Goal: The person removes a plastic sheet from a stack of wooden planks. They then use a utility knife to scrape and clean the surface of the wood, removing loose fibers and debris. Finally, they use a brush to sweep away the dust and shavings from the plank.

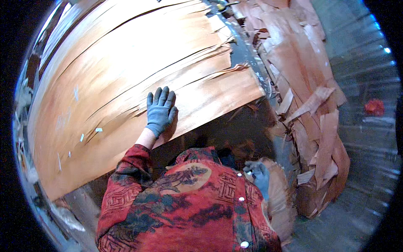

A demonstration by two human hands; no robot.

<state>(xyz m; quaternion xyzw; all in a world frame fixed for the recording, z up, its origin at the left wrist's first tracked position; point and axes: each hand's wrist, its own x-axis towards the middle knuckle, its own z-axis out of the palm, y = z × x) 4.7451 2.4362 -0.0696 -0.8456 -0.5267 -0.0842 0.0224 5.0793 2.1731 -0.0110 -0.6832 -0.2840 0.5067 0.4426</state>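
On split wood veneer (138, 80), I log: left hand (158, 114), grip wide, palm down; right hand (260, 178), off the veneer, grip I cannot tell; dragging could tear it further.

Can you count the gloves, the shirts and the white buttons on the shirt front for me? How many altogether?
Grey gloves: 2
Red-and-black patterned shirt: 1
White shirt buttons in view: 3
Total: 6
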